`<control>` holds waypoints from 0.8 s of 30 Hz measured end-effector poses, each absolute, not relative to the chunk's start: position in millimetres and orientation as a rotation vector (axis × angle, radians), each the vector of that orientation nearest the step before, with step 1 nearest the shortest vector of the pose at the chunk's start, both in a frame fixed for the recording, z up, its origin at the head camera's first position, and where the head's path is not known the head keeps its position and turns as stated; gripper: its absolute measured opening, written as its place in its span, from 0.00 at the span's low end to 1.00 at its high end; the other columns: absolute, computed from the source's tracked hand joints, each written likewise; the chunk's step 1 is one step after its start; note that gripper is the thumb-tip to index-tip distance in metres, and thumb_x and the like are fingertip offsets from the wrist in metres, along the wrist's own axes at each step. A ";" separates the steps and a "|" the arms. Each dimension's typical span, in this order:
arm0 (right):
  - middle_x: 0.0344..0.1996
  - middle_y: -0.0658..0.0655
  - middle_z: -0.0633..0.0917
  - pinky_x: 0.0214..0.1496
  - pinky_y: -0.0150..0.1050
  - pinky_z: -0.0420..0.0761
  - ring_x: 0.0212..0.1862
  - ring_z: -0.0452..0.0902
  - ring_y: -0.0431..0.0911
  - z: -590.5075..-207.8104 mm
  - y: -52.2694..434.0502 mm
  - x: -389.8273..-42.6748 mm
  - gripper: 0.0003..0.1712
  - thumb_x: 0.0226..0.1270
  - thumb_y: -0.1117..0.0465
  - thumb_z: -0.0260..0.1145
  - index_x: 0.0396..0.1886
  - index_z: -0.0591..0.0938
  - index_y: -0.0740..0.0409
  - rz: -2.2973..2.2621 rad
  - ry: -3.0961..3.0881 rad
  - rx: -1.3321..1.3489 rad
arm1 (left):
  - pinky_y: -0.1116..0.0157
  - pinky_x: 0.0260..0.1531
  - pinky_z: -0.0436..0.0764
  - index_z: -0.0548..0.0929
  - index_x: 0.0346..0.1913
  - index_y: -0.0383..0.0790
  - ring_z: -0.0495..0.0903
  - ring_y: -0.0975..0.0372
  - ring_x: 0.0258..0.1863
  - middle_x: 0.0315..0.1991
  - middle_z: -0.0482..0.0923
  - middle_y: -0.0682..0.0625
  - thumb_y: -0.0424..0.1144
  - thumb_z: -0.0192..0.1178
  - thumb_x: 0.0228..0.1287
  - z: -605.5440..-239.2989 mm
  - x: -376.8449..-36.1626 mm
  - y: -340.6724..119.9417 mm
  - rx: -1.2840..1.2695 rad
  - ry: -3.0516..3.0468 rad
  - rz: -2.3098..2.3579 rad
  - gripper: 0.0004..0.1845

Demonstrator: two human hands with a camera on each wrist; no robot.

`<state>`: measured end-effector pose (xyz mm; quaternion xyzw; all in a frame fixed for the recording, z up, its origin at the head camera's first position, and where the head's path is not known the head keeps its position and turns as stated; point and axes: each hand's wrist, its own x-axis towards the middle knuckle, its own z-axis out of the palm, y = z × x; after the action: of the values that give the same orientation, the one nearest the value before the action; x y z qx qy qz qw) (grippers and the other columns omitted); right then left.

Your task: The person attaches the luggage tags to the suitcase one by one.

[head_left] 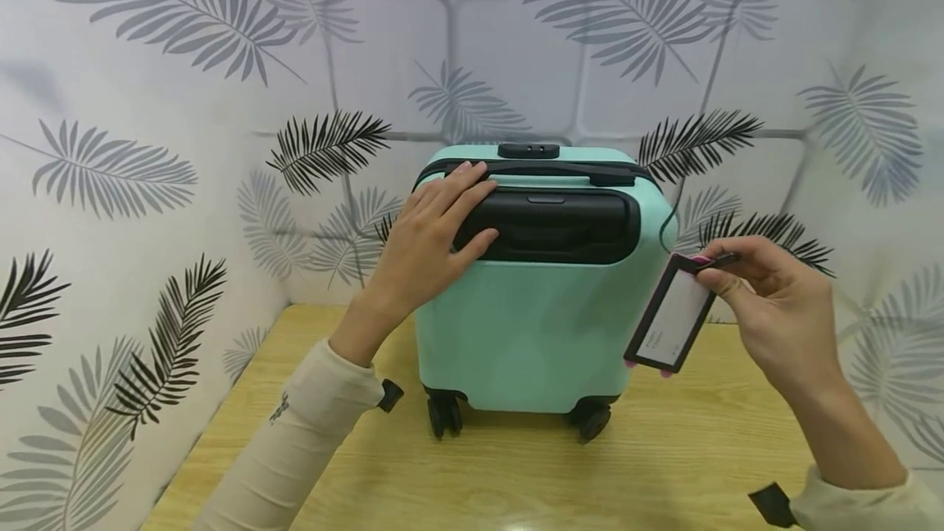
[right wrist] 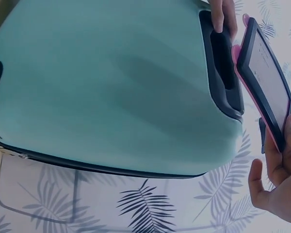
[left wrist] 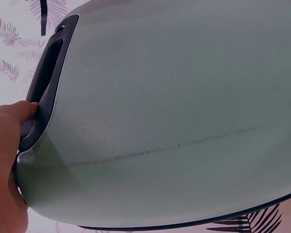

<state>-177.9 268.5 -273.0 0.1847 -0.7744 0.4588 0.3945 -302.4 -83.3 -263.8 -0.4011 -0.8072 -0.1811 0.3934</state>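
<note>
Wallpaper (head_left: 111, 138) with grey and black feathery leaves fills the far left and runs on behind everything. Below it spreads a pale wood-grain tabletop (head_left: 487, 474). A cream sleeve (head_left: 310, 424) reaches in over its left part, with a black tab (head_left: 391, 394) jutting from the cuff just in front of the suitcase's lower left side. Beyond the cuff, the person's left grip (head_left: 435, 236) rests on the upper left of the mint-green suitcase (head_left: 524, 334), fingers extended over the top edge and thumb spread apart from them on the dark panel (head_left: 568, 228). This hand hides the panel's left end.

The suitcase stands upright on the tabletop near the wall, on black wheels: one pair (head_left: 444, 416) at the left, another wheel (head_left: 592, 420) at the right. On top sit a black lock (head_left: 528, 151) and, in front of it, a black handle (head_left: 546, 171).

At the right, a black-framed luggage tag (head_left: 671, 314) with pink edging hangs tilted, covering a sliver of the suitcase's right edge; whether they touch cannot be told. The right grip (head_left: 774, 310) pinches the tag's upper corner between thumb and fingers, beside a short dark strap (head_left: 726, 259). Farther right comes the other sleeve (head_left: 870, 506).
</note>
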 end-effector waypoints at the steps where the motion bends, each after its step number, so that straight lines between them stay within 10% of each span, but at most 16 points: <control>1: 0.34 0.40 0.88 0.50 0.25 0.77 0.38 0.85 0.32 -271.1 267.6 -178.8 0.15 0.57 0.87 0.69 0.44 0.84 0.76 1.156 -1.959 0.478 | 0.52 0.78 0.58 0.72 0.75 0.41 0.63 0.52 0.78 0.77 0.66 0.44 0.48 0.62 0.76 -263.8 -302.4 -83.3 -1.017 -2.050 -0.461 0.30; 24: 0.37 0.40 0.89 0.53 0.23 0.78 0.42 0.84 0.34 -229.4 242.9 -197.6 0.11 0.66 0.75 0.71 0.48 0.87 0.68 1.118 -2.080 0.589 | 0.49 0.76 0.60 0.73 0.75 0.44 0.64 0.51 0.76 0.76 0.67 0.45 0.48 0.62 0.76 -256.2 -296.9 -80.8 -0.990 -2.121 -0.451 0.29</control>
<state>-197.6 242.9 -229.4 0.2272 -0.8015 0.4310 0.3467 -296.9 -80.8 -256.2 -0.3858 -0.8267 -0.1760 0.3698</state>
